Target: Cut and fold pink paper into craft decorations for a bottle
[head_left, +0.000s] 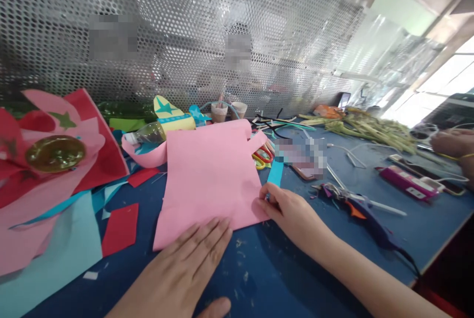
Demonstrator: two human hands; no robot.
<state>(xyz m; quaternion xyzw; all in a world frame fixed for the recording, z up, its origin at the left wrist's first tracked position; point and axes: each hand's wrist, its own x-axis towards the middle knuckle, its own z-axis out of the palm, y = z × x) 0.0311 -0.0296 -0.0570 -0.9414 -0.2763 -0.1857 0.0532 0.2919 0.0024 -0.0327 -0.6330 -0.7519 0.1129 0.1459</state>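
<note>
The pink sheet (211,175) lies on the blue counter (289,283), directly in front of the person. To handle it well, the flat left hand (188,261), fingers extended over the near edge, should press evenly, while the right hand (292,214), pinching the near right corner, avoids creasing it. The sheet's long axis seems to run away from the person, its curled edge at the far end.

The sheet (211,175) is plain pink, the bench (285,283) dark blue, one scrap (120,231) red, the large paper (62,263) pale aqua, the star (165,107) teal on yellow, the power strip (407,183) magenta, and the wall panel (200,26) silver, patterned with rows of holes.
</note>
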